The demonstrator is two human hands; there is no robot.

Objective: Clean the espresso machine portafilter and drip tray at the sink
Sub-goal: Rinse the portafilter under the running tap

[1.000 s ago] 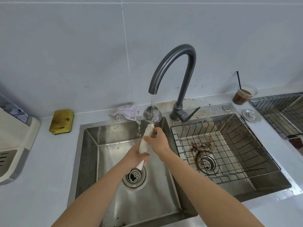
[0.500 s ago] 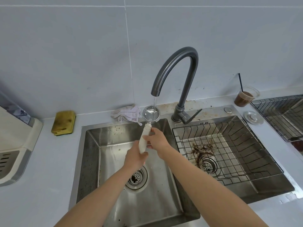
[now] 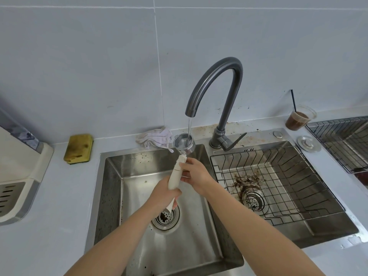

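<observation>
portafilter (image 3: pixel 180 162) is held over the back of the left sink basin (image 3: pixel 139 176), its round metal basket end up near the basin's rear rim and directly under the faucet (image 3: pixel 217 86), its cream handle slanting down toward the person. a thin stream of water (image 3: pixel 188 129) falls from the spout into the basket. the left hand (image 3: pixel 164 194) is wrapped tight around the lower part of the handle, above the left drain (image 3: pixel 166 216), with the handle's tip poking out below the fist. the right hand (image 3: pixel 196 174) grips the upper part of the handle just below the basket, fingers curled round it from the right.

the right basin holds a wire rack (image 3: pixel 278 176), and dark coffee grounds (image 3: pixel 246 180) are spread on the basin floor around its drain. brown specks also dot the counter behind the faucet base and the walls of the left basin. a crumpled pale cloth (image 3: pixel 154 139) lies on the counter just left of the basket, and a yellow sponge (image 3: pixel 78 147) sits further left against the wall. a plastic cup of brown drink (image 3: pixel 298 118) with a black straw stands at the far right near the wall. whether the drip tray is anywhere in view cannot be told.
</observation>
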